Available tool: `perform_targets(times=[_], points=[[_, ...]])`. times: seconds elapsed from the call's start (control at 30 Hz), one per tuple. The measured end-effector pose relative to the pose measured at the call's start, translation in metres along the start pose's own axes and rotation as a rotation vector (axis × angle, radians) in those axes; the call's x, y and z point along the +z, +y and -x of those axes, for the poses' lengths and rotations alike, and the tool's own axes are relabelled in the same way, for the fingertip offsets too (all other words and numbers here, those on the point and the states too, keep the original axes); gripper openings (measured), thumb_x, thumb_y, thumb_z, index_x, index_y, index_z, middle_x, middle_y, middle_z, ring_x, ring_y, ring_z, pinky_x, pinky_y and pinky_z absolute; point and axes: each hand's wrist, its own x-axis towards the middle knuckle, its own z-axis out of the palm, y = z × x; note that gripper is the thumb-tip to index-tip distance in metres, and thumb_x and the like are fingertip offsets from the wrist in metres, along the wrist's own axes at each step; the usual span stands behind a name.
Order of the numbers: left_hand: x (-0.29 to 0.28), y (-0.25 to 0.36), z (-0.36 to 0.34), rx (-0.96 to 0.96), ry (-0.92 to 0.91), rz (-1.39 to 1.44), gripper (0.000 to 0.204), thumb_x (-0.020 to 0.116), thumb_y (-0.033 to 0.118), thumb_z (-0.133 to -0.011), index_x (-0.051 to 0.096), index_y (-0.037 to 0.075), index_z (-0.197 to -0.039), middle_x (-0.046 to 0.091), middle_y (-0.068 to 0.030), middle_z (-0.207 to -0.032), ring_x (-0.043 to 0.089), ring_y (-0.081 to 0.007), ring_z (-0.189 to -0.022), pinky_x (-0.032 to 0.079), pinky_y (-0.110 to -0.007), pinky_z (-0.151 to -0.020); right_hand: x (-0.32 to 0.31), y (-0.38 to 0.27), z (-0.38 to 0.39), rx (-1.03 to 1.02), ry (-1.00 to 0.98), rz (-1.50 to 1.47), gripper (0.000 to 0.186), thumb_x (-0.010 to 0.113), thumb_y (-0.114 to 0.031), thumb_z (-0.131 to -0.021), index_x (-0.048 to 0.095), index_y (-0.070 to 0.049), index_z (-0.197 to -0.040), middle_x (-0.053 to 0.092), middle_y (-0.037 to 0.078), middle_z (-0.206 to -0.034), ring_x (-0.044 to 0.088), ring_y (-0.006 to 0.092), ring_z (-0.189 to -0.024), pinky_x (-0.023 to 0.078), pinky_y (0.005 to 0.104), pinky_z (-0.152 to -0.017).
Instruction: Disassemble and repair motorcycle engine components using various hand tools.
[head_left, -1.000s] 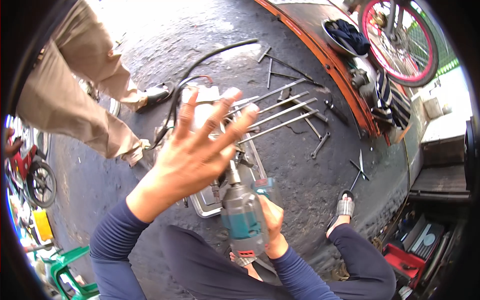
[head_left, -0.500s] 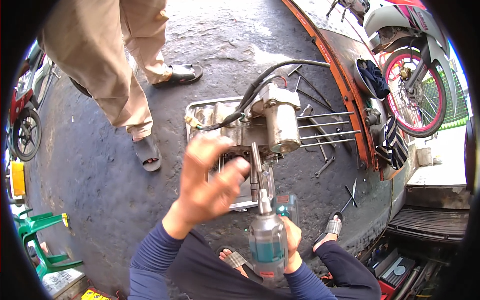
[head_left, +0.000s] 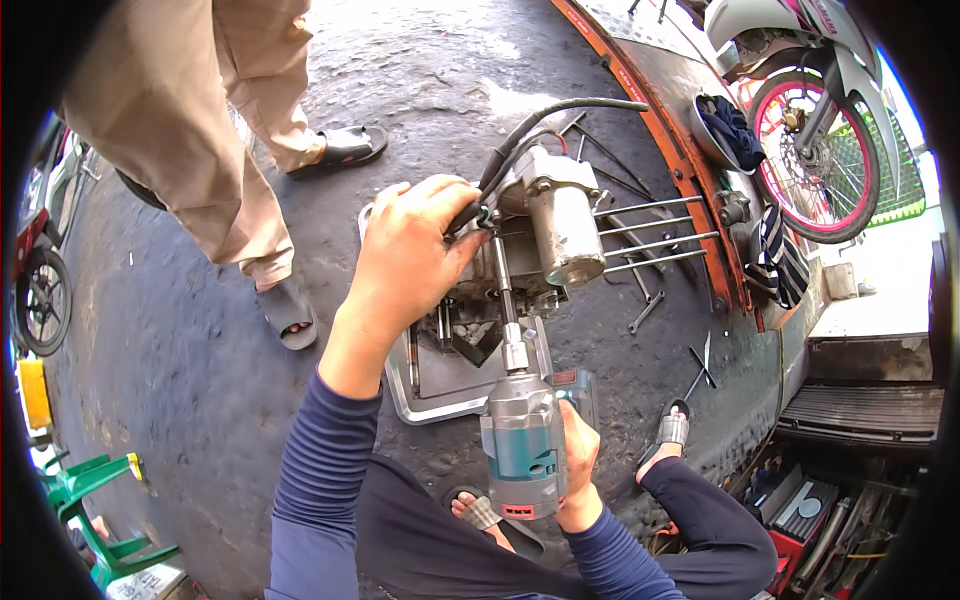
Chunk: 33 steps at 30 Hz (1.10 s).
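A motorcycle engine (head_left: pixel 520 262) lies in a metal tray (head_left: pixel 445 411) on the ground in front of me. A silver cylindrical motor (head_left: pixel 568 245) sits on its right side. My right hand (head_left: pixel 578 458) is closed round the grip of a teal and grey impact wrench (head_left: pixel 523 450). From its nose a long socket extension (head_left: pixel 504 275) points away from me, its far end against the engine beside my left fingers. My left hand (head_left: pixel 412 245) is over the engine's left part, fingers curled round a black cable (head_left: pixel 462 219). The palm side is hidden.
Long metal rods (head_left: pixel 655 240) stick out to the engine's right, towards an orange-edged ramp (head_left: pixel 690 185). Wrenches (head_left: pixel 645 312) lie beneath them. A person in tan trousers (head_left: pixel 180 130) stands at the far left. A motorcycle wheel (head_left: pixel 815 155), green chair (head_left: pixel 95 490) and toolbox (head_left: pixel 800 530) surround the spot.
My left hand has moved forward from above the tray onto the engine and closed on the cable. The impact wrench's extension now meets the engine. My view has shifted slightly.
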Motion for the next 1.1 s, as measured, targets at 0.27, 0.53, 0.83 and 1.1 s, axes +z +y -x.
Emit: perform_targets(times=[0.27,0.53,0.83,1.1], points=[[0.012,0.027,0.007,-0.092,0.008,-0.203,0.023,0.075,0.011,-0.085,0.07,0.0,-0.104,0.07,-0.014,-0.123,0.066,-0.035,-0.112,0.046,-0.047,-0.105,0.007,-0.012,0.008,0.05,-0.024,-0.035,0.05,0.091,-0.027,-0.073,0.073,0.0,-0.112,0.073,0.012,-0.1,0.076,0.0263,-0.078,0.061,0.0348,-0.068],[0.023,0.03,0.015,-0.084,0.118,-0.223,0.023,0.074,0.009,-0.085,0.069,-0.002,-0.104,0.07,-0.018,-0.127,0.064,-0.0395,-0.114,0.046,-0.048,-0.104,0.011,-0.001,0.006,0.006,-0.001,0.002,0.05,0.085,-0.019,-0.075,0.067,0.003,-0.116,0.07,0.013,-0.089,0.072,0.0287,-0.072,0.058,0.037,-0.064],[0.022,0.029,0.014,-0.106,0.105,-0.201,0.02,0.075,0.01,-0.085,0.068,-0.001,-0.101,0.07,-0.0178,-0.125,0.065,-0.04,-0.11,0.047,-0.047,-0.102,0.006,-0.005,-0.007,0.041,0.048,-0.074,0.041,0.079,-0.013,-0.077,0.064,0.003,-0.111,0.066,0.015,-0.083,0.067,0.0339,-0.069,0.054,0.0406,-0.062],[0.02,0.031,0.009,-0.114,0.064,-0.198,0.022,0.075,0.01,-0.084,0.067,-0.001,-0.101,0.07,-0.018,-0.126,0.065,-0.0394,-0.109,0.047,-0.047,-0.101,0.002,-0.002,-0.011,-0.015,0.023,0.109,0.044,0.075,-0.014,-0.077,0.066,0.003,-0.117,0.065,0.013,-0.081,0.065,0.0332,-0.068,0.053,0.0416,-0.062]])
